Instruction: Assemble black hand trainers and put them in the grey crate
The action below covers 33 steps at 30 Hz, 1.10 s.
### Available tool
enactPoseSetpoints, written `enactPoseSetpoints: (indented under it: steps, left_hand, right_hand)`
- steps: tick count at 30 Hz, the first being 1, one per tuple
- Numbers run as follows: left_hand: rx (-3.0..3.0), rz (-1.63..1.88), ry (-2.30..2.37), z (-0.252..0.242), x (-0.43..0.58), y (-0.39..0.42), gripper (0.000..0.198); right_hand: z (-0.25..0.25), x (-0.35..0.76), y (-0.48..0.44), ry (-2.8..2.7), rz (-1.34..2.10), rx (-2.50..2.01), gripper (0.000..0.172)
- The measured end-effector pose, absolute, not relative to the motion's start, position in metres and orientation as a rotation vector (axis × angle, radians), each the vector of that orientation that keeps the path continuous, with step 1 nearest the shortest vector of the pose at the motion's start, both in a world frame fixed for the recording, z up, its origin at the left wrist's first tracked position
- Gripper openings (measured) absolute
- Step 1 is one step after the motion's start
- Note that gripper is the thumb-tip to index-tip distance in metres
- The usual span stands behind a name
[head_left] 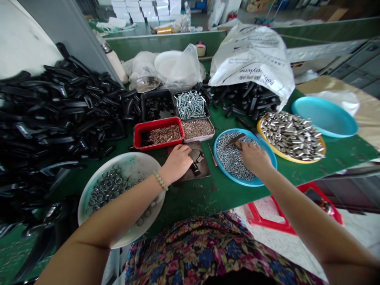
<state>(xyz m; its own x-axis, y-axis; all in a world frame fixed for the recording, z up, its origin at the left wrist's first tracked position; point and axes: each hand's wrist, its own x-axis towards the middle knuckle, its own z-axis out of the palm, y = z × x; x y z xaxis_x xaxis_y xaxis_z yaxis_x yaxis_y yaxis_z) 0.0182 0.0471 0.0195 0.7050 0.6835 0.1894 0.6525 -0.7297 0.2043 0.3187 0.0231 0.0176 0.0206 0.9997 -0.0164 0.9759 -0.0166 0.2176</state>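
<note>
My left hand (177, 161), a beaded bracelet at its wrist, is closed on a small black part with a shiny metal piece (196, 163). That part rests on a dark metal plate (190, 177), and my fingers hide some of it. Over a blue tray (218, 168) full of small metal nuts (233, 160), my right hand (255, 157) has its fingers around the short handle of a hammer (236, 139). The hammer's head lies just above the nuts. Between plate and tray is a thin screwdriver (213, 155).
Metal rings fill part of a white basin (148, 160). Behind the plate are a red bin of copper-coloured pins (164, 134) and a box of screws (191, 105). Black handles (59, 103) heap up on the left. Metal sleeves (292, 134) fill a yellow tray at right.
</note>
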Motion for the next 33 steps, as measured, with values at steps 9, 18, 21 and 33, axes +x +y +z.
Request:
enactPoseSetpoints:
  steps: [9, 18, 21, 33]
  left_hand:
    - [2.566, 0.481, 1.32, 0.003, -0.011, 0.017, 0.044]
    - [2.447, 0.596, 1.364, -0.003, -0.009, 0.017, 0.058]
    - [2.366, 0.674, 1.39, -0.004, -0.01, 0.018, 0.066]
    - [2.329, 0.477, 1.241, 0.032, 0.009, 0.01, 0.035]
  right_hand:
    - [0.061, 0.243, -0.011, 2.564, -0.558, 2.093, 0.031]
    - [0.067, 0.211, -0.008, 2.576, -0.709, 2.034, 0.034]
    - [0.068, 0.203, -0.005, 2.563, -0.781, 1.903, 0.033]
    - [0.019, 0.314, 0.024, 2.281, 0.338, 2.147, 0.039]
